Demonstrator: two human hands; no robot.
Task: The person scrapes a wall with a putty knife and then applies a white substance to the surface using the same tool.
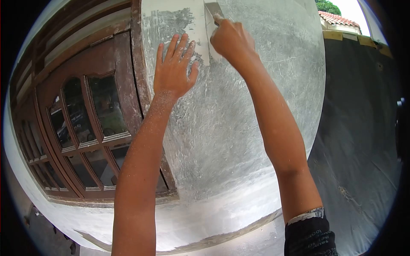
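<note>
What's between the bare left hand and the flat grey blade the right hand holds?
In the head view, only a whitish strip of the rough grey wall shows between the left hand and the blade.

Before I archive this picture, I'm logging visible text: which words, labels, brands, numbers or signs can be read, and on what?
Black sleeve on the right arm: several lines of pale lettering, too small and blurred to quote.
Flat blade, grey wall, wooden window, dark sheet: no text visible.

outside a home: paned window (pixel 99 142), plastered wall (pixel 222 128), tiled roof (pixel 339 19)
</note>
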